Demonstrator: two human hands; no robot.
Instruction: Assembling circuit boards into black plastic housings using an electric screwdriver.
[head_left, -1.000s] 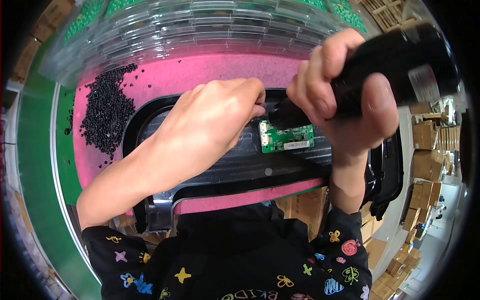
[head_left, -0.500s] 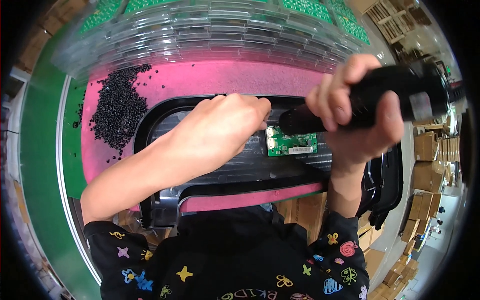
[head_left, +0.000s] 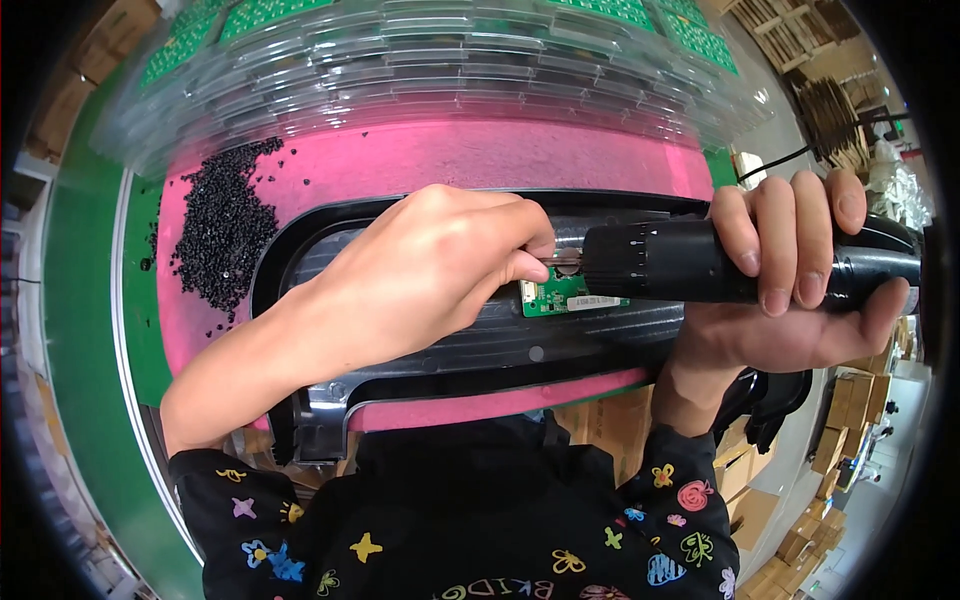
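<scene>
My right hand (head_left: 785,260) is wrapped round a black electric screwdriver (head_left: 680,262), held nearly level with its bit pointing left. My left hand (head_left: 450,255) is closed, thumb and forefinger pinched at the tip of the screwdriver bit (head_left: 565,261). What sits between those fingertips is too small to make out. Just below the bit lies a green circuit board (head_left: 545,303) with white connectors and a pale label, partly hidden by the screwdriver and my fingers. The board rests inside a long black plastic housing (head_left: 500,350) with raised rims.
A pink mat (head_left: 420,155) lies under the housing, with a pile of small black screws (head_left: 225,225) at its left. Stacked clear plastic trays (head_left: 430,85) holding green boards stand along the back. More black housings (head_left: 785,395) are at the right, and cardboard boxes (head_left: 850,410) beyond.
The screwdriver has swung from a tilted pose over the board to nearly level, its bit now at my left fingertips. My left hand has shifted slightly right; the housing has moved a little left.
</scene>
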